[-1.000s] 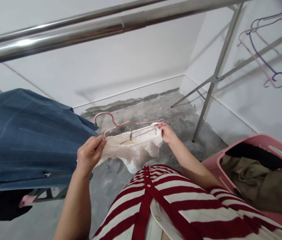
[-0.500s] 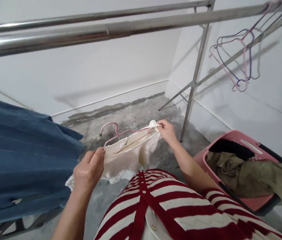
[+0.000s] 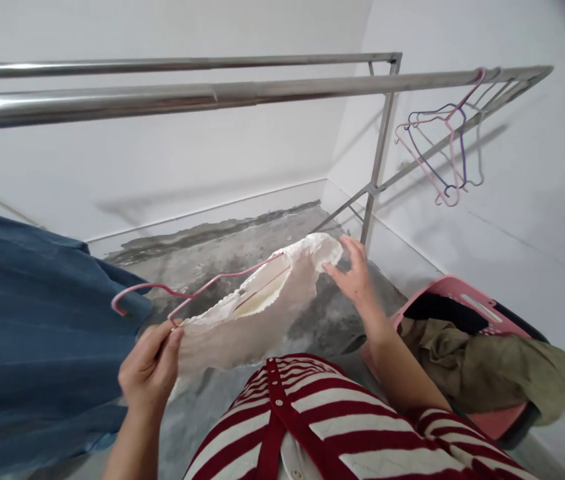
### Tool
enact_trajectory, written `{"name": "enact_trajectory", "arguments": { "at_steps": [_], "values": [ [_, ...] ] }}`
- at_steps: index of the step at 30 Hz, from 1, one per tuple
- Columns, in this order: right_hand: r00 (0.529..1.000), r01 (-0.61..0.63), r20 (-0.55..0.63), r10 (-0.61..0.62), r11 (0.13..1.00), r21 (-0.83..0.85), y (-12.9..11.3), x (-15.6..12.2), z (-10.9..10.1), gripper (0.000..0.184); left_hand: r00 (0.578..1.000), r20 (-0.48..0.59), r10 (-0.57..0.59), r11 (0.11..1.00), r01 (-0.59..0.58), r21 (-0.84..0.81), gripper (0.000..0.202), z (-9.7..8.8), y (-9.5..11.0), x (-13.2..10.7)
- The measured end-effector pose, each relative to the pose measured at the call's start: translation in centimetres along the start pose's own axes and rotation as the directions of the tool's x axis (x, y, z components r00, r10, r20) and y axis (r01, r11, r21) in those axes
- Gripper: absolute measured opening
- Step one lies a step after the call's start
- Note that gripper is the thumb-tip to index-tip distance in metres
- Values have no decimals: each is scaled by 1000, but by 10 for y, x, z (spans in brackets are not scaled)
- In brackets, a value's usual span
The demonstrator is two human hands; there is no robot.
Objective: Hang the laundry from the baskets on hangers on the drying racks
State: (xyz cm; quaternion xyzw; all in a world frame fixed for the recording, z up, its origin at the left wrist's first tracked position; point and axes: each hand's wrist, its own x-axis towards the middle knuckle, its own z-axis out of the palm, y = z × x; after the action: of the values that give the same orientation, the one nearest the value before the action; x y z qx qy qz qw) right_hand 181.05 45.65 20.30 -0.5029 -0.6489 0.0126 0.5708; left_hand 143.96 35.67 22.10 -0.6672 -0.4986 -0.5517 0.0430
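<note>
My left hand [image 3: 149,373] is shut on the end of a pink wire hanger [image 3: 187,288] and a fold of a cream lace-trimmed garment [image 3: 257,313]. The garment hangs partly over the hanger, and its far corner rests near the hanger's end. My right hand [image 3: 357,287] is open with its fingers spread, holding nothing, just beside that far corner. The hanger's hook points left towards a blue garment [image 3: 27,320].
Two steel rails of a drying rack [image 3: 212,93] cross above, with its legs at right. Pink and purple hangers [image 3: 442,150] hang on the rail's right end. A pink laundry basket [image 3: 482,420] holding olive and black clothes sits low right, on a concrete floor.
My right hand has let go of the garment and opened. My left hand has moved left and down, swinging the hanger flatter. The view has tilted, so the rails appear farther up.
</note>
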Motion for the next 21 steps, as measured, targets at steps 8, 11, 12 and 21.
{"name": "enact_trajectory", "arguments": {
  "at_steps": [8, 11, 12, 21],
  "values": [
    [982, 127, 130, -134, 990, 61, -3, 16, -16, 53, 994, 109, -10, 1000, 11, -11, 10, -8, 5, 15],
    [920, 236, 307, -243, 970, 58, -18, 22, -23, 45, 980, 187, 71, 997, -73, 3, 10, -8, 8, 19],
    [887, 264, 382, -260, 964, 44, -21, 24, -24, 39, 973, 207, 103, 994, -106, 6, 11, -7, 9, 20],
    [476, 390, 805, -354, 906, 167, -28, 14, -8, 34, 921, 362, 145, 985, -168, 32, 12, -6, -2, 8]
  ]
}}
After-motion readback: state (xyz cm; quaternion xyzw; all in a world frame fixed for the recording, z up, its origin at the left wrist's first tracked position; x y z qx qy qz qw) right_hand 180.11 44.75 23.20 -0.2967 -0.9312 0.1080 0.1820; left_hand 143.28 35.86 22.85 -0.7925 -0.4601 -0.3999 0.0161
